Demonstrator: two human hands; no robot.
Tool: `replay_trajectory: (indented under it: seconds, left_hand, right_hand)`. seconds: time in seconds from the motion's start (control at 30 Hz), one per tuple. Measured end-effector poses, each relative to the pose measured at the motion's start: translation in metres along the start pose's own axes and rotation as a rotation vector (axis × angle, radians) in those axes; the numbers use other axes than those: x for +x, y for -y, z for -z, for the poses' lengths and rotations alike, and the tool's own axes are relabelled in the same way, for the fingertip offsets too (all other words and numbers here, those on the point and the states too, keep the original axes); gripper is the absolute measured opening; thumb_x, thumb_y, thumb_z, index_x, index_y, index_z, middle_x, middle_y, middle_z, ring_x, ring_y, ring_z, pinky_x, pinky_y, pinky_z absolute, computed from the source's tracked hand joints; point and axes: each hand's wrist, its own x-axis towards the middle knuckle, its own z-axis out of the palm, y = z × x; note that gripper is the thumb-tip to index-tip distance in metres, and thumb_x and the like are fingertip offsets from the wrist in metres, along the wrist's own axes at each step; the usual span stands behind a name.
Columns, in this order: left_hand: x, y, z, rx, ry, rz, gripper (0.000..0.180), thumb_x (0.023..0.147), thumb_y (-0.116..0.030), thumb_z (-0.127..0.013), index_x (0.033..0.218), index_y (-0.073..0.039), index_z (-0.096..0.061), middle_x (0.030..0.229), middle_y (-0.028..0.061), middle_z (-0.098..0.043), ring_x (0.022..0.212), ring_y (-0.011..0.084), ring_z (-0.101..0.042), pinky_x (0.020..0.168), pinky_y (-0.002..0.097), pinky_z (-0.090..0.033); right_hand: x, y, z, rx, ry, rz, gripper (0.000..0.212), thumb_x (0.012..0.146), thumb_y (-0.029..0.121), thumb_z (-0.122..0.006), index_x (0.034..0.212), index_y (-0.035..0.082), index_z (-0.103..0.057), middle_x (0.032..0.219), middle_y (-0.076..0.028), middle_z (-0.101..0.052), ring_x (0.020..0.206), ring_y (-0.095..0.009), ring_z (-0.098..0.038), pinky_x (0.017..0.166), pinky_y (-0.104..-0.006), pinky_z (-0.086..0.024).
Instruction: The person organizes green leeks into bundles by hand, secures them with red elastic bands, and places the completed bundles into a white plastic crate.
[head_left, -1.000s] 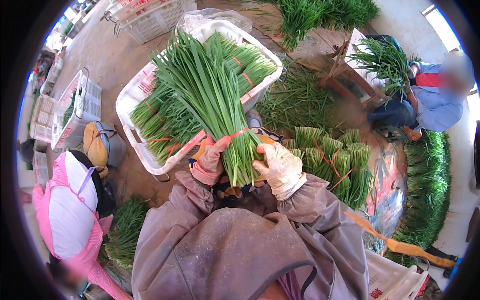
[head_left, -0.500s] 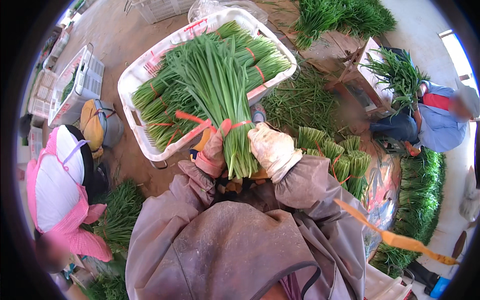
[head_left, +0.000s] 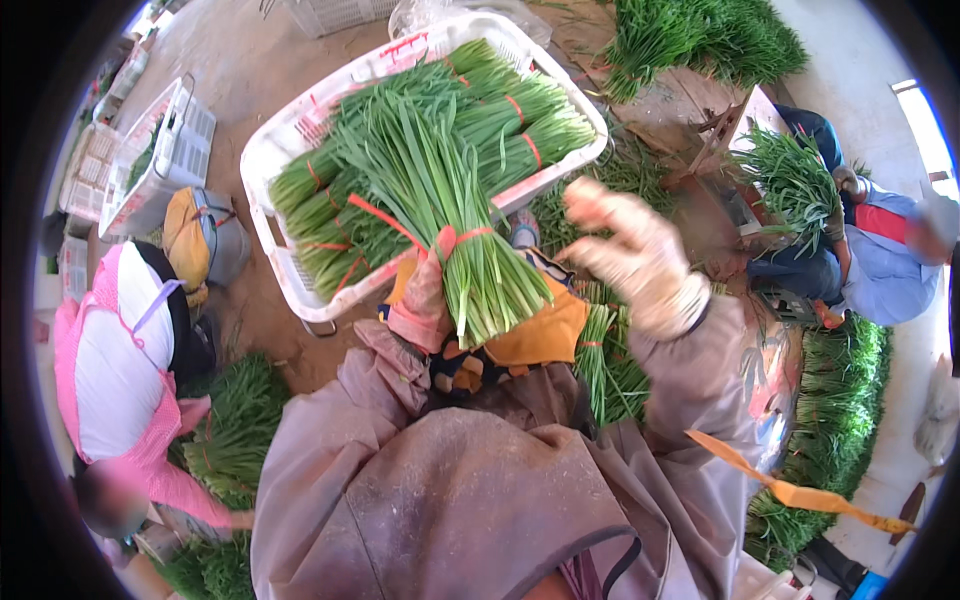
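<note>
My left hand (head_left: pixel 422 305), in a pinkish glove, is closed round a bundle of garlic chives (head_left: pixel 445 175). A red tie circles its stems, and the loose red end (head_left: pixel 385 221) sticks out above my left fingers. The leaves point away over the crate; the pale cut ends tilt toward me and to the right. My right hand (head_left: pixel 640 255), in a stained light glove, is raised to the right of the bundle, apart from it. Its fingers are spread, holding nothing visible, and slightly blurred. Beyond lies a white plastic crate (head_left: pixel 257 190) filled with tied chive bundles (head_left: pixel 530 120).
A person in blue (head_left: pixel 885 240) at the right holds loose greens by a small wooden stand. Another person in pink (head_left: pixel 125 360) bends at the left beside green piles. More chives (head_left: pixel 840 420) line the right floor. Tied bundles (head_left: pixel 605 360) stand below my right forearm.
My right hand has let go of the bundle and moved right and up, its fingers spreading. In my left hand the bundle has turned, its cut ends swinging to the right.
</note>
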Motion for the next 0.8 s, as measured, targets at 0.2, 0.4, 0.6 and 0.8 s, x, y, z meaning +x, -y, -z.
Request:
replay_trajectory:
  seconds: [0.2, 0.4, 0.6, 0.8]
  left_hand:
    - [0.002, 0.002, 0.003, -0.085, -0.045, -0.047, 0.051, 0.097, -0.041, -0.055, 0.129, -0.001, -0.051, 0.115, 0.0126, -0.065, 0.099, 0.0233, -0.066, 0.086, 0.0392, -0.057]
    - [0.005, 0.001, -0.023, 0.109, -0.135, -0.283, 0.031, 0.094, -0.018, -0.063, 0.122, -0.005, -0.056, 0.107, 0.0107, -0.067, 0.093, 0.0234, -0.067, 0.078, 0.0400, -0.058]
    - [0.015, 0.023, 0.005, 0.068, -0.092, -0.428, 0.041, 0.091, -0.022, -0.068, 0.125, -0.006, -0.051, 0.107, 0.0115, -0.067, 0.096, 0.0239, -0.067, 0.084, 0.0434, -0.057]
    - [0.003, 0.007, -0.023, 0.029, -0.226, -0.219, 0.033, 0.095, -0.024, -0.062, 0.118, -0.001, -0.058, 0.105, 0.0107, -0.069, 0.091, 0.0215, -0.068, 0.081, 0.0372, -0.058]
  right_hand:
    - [-0.005, -0.027, -0.093, -0.789, 0.036, 0.231, 0.035, 0.075, 0.025, -0.075, 0.106, 0.014, -0.063, 0.095, -0.007, -0.059, 0.094, -0.028, -0.058, 0.078, -0.0388, -0.051]
    - [-0.010, -0.041, -0.100, -0.869, 0.037, 0.328, 0.032, 0.078, 0.023, -0.070, 0.108, 0.014, -0.062, 0.089, -0.007, -0.059, 0.084, -0.028, -0.061, 0.069, -0.0403, -0.051]
    - [-0.025, -0.059, -0.096, -1.039, 0.126, 0.364, 0.010, 0.078, 0.020, -0.066, 0.085, 0.017, -0.061, 0.079, -0.006, -0.055, 0.074, -0.027, -0.060, 0.061, -0.0393, -0.049]
    - [-0.063, -0.046, -0.019, -0.832, 0.723, 0.304, 0.011, 0.078, 0.018, -0.068, 0.085, 0.011, -0.065, 0.081, -0.009, -0.062, 0.080, -0.028, -0.063, 0.067, -0.0392, -0.052]
